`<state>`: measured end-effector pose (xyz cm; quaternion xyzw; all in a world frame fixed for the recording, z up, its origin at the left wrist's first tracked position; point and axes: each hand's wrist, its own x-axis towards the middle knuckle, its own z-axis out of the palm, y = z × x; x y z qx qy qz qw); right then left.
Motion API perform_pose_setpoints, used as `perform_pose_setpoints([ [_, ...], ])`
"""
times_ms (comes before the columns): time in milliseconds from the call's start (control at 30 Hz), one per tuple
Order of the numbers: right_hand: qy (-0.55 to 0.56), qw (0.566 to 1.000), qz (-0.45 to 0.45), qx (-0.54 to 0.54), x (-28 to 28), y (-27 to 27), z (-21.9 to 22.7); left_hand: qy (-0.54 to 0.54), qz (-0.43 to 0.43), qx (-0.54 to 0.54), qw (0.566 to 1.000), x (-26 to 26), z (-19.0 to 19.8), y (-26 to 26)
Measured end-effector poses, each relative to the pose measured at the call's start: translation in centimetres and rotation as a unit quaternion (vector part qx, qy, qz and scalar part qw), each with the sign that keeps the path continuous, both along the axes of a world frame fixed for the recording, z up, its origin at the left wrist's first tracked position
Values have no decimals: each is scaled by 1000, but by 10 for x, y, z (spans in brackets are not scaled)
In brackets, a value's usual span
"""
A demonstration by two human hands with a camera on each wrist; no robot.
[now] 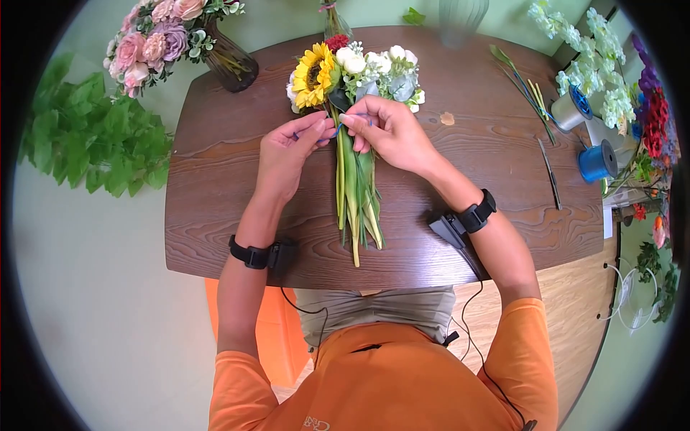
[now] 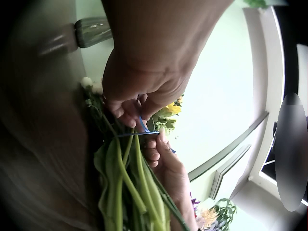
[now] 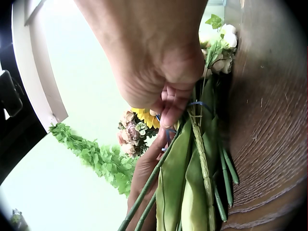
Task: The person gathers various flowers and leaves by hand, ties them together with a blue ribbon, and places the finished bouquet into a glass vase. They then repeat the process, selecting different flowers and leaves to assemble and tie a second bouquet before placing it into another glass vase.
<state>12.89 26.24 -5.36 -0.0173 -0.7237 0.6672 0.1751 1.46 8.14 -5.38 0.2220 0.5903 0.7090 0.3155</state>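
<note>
A bouquet lies on the table with its heads away from me: a yellow sunflower [image 1: 314, 75], white blooms [image 1: 374, 65] and a bundle of green stems [image 1: 352, 187] running toward me. Narrow blue ribbon [image 3: 198, 103] goes round the stems just below the heads. My left hand [image 1: 286, 158] pinches one part of this ribbon at the left of the stems. From the other side, my right hand [image 1: 397, 138] pinches the ribbon between thumb and fingers. In the left wrist view, the blue ribbon [image 2: 144, 126] rises from the stems into the left fingers.
Right on the table are a blue spool [image 1: 596, 162], a pale spool [image 1: 572, 109], cut stems [image 1: 528, 97] and a thin dark tool [image 1: 550, 174]. A vase [image 1: 231, 61] of pink roses stands back left; a clear vase [image 1: 462, 20] stands at the back.
</note>
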Motion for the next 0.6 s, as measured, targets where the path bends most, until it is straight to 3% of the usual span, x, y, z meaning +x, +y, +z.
perform_pose_setpoints([
  [167,-1,1000,-2,0,0,-1,0,6,20,10,1000,4,6,1],
  [233,-7,1000,-5,6,1,-1,2,154,-23,-37,987,-1,1,0],
  [367,-4,1000,-6,-7,0,-2,1,277,-16,-110,954,0,-1,1],
  [433,-5,1000,-4,-4,1,-1,1,398,23,-134,907,6,2,3],
  [533,-7,1000,-2,-4,1,-1,0,410,-7,-223,884,8,13,-1],
  [600,-6,1000,-1,-6,0,-1,0,386,-1,-212,898,4,6,2],
])
